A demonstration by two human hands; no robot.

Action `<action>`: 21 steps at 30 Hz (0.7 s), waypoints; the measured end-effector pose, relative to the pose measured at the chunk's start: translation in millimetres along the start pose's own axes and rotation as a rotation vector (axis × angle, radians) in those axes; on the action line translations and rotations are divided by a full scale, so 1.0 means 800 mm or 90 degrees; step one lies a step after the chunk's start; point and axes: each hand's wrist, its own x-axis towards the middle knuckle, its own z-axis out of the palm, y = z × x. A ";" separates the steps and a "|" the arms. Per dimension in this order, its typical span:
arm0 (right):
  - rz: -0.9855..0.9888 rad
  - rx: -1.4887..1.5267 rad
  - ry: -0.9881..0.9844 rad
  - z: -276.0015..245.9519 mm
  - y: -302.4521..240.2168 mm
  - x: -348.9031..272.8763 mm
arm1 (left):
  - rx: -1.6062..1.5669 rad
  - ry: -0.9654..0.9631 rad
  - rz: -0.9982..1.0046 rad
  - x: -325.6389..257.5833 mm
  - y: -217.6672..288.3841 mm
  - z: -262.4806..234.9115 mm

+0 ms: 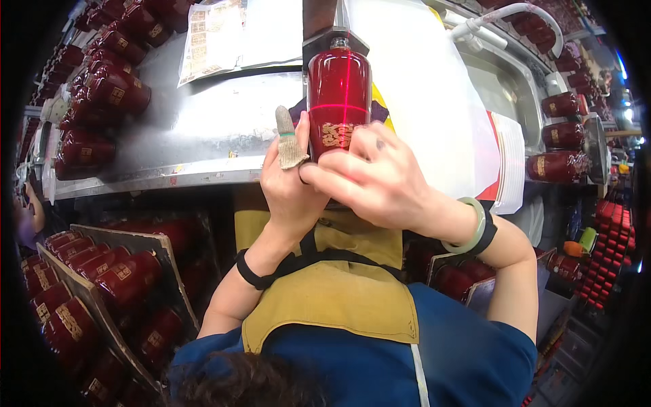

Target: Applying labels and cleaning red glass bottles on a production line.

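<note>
A glossy red glass bottle point(338, 85) lies with its neck pointing away from me, in a dark holder point(317, 45) at the far side. Gold ornament point(337, 135) marks its near end, and thin red light lines cross on its side. My left hand point(290, 180) is at the bottle's near left, its visible fingers stretched out. One finger wears a cloth finger cover point(292, 150) with a green band. My right hand point(380, 176) is closed over the near right end, fingers curled against the bottle. Whatever its fingertips may pinch is hidden.
Many red bottles point(112, 91) stand on the metal table point(163, 129) at left, with printed sheets point(217, 34) behind. White sheeting point(427, 95) covers the right side, beside a metal sink point(498, 81). Below left are wooden-sided crates point(102, 298) of red bottles.
</note>
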 end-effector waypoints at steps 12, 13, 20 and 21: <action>-0.108 0.025 0.050 0.017 0.024 -0.004 | -0.129 -0.081 -0.039 0.007 -0.022 -0.010; -0.059 0.035 0.050 0.020 0.036 0.001 | -0.079 -0.056 0.024 0.008 -0.022 -0.006; 0.052 -0.167 0.133 -0.004 0.113 0.016 | -0.072 -0.076 0.000 0.003 -0.020 -0.010; -0.021 -0.115 0.134 0.017 0.093 -0.006 | -0.073 -0.078 0.004 0.001 -0.021 -0.009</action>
